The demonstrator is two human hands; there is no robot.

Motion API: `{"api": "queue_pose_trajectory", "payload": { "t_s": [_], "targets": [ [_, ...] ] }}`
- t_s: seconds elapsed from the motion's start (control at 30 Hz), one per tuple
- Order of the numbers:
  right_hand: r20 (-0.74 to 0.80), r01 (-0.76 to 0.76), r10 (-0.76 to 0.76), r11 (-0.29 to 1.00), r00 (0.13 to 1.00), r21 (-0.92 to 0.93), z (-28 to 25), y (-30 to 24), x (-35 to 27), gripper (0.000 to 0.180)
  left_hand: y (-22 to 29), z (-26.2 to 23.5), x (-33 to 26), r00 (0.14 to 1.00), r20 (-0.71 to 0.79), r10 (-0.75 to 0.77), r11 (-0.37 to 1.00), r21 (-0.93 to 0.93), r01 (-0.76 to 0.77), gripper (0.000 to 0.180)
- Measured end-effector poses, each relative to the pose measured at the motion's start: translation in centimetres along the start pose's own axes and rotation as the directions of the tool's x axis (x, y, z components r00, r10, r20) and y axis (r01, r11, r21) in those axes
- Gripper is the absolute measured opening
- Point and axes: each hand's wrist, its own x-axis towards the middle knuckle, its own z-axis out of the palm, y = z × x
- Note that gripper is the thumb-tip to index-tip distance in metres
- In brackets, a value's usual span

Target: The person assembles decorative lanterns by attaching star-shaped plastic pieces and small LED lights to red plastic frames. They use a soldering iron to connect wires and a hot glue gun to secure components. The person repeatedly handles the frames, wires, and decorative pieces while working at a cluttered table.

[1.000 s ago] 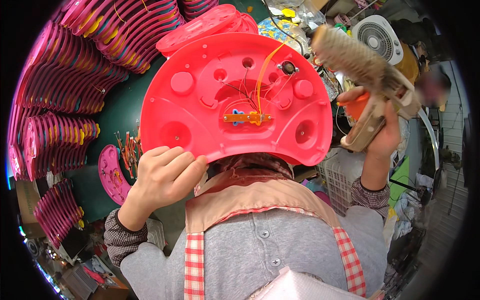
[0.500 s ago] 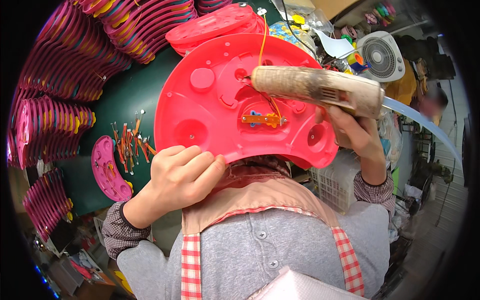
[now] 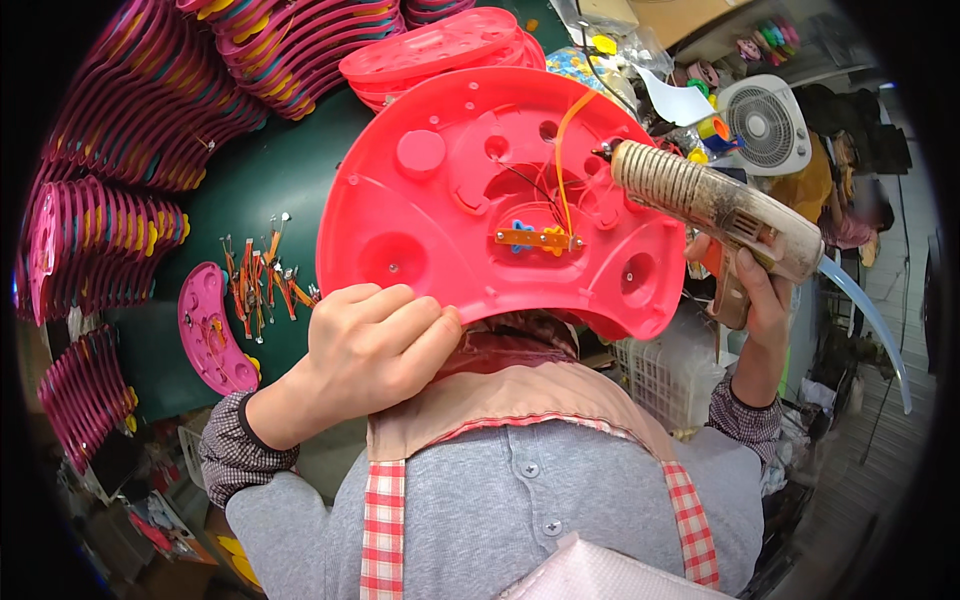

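My left hand [image 3: 375, 345] is closed on the lower left edge of a large pinkish-red plastic shell [image 3: 455, 250], tilted up in front of me. An orange circuit strip [image 3: 535, 239] sits in its middle recess, with dark thin wires and a yellow wire [image 3: 562, 150] running up from it. In my right hand [image 3: 762, 290] is a worn, beige glue gun [image 3: 720, 195] with a clear glue stick [image 3: 870, 320] out of its back. The gun's nozzle is over the shell's upper right part; whether it touches cannot be told.
Rows of magenta shells [image 3: 140, 110] stand along the left of the green table [image 3: 250, 190]. Nearby lie a small pink panel [image 3: 212, 330] and a heap of wired strips [image 3: 258, 285]. More red shells [image 3: 430, 50] are stacked behind. A white fan [image 3: 765, 125] stands at right.
The glue gun has moved right, from the holes near the shell's upper middle toward its right edge, and tilted. The yellow wire's upper end now bends over to the right. My left hand keeps its hold.
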Motion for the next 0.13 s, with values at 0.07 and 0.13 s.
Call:
{"api": "queue_pose_trajectory", "payload": {
  "t_s": [0.07, 0.13],
  "targets": [
    [0.073, -0.064, 0.061, 0.997, 0.995, 0.037, -1.3, 0.3, -0.9, 0.038, 0.0, 0.0, -0.1, 1.000, 0.012, 0.003, 1.000, 0.004, -0.003, 0.016],
    [0.076, -0.218, 0.219, 0.976, 0.973, -0.020, -2.5, 0.6, -1.6, 0.044, 0.2, 0.0, 0.0, 0.999, 0.032, 0.025, 1.000, 0.010, -0.025, 0.019]
  ]
}}
